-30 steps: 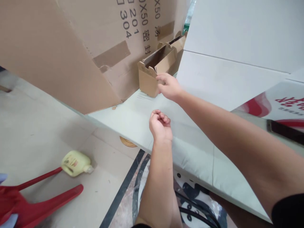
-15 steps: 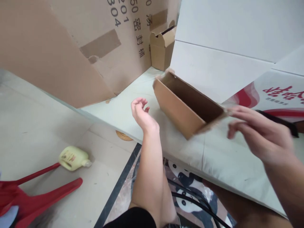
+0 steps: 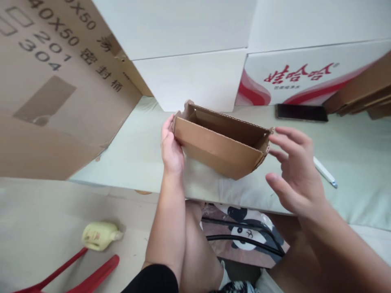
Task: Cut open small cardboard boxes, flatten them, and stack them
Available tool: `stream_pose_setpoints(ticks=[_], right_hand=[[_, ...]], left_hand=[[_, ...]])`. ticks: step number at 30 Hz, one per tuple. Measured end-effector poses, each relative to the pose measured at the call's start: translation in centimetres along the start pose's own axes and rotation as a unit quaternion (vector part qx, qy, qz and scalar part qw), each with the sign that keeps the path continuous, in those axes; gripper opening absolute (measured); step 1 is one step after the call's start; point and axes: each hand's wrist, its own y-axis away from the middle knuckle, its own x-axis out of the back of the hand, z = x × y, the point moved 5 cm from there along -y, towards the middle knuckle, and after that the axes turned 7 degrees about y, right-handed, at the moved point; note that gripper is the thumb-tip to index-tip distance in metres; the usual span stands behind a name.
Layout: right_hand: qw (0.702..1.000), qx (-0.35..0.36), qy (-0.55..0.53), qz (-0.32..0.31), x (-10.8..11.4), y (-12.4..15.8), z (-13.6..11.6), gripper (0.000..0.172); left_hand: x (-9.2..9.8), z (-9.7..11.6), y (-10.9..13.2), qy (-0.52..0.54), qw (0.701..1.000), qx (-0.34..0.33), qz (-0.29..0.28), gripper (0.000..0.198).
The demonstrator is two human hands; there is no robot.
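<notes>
A small brown cardboard box [image 3: 218, 148], open at the top and long and narrow, stands at a slant on the pale green padded surface. Around its left end is my left hand [image 3: 172, 148], closed against the cardboard, some fingertips hidden behind the end flap. My right hand [image 3: 296, 167] is at the other end, fingers spread and thumb apart. Its fingertips reach the notched corner; whether they touch it I cannot tell. Inside, the box shows bare brown walls; its bottom is hidden.
White cartons [image 3: 192, 77] stand behind, one with red print. A large brown carton [image 3: 61, 110] borders the left. A black phone [image 3: 301, 112], folded cardboard [image 3: 360, 89] and a white pen-like tool [image 3: 325, 172] lie right. A yellow bottle [image 3: 99, 236] lies on the floor by red legs.
The box has swung from its slant down to the right and now sits more level. My left hand has come onto its left end; my right hand has loosened from the right end.
</notes>
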Motion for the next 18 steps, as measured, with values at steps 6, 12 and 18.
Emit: stream_pose_setpoints(ticks=[6, 12, 18], right_hand=[[0.992, -0.014, 0.035, 0.12, 5.9, -0.8, 3.9, 0.014], [0.979, -0.145, 0.026, 0.143, 10.3, 0.4, 6.6, 0.026], [0.983, -0.128, 0.112, 0.075, 11.2, 1.3, 7.1, 0.018]], left_hand=[[-5.2, -3.3, 2.0, -0.029, 0.995, 0.025, -0.095, 0.06], [-9.9, -2.6, 2.4, -0.05, 0.992, -0.05, -0.108, 0.045], [-11.6, -0.4, 2.2, -0.153, 0.98, -0.104, -0.075, 0.033]])
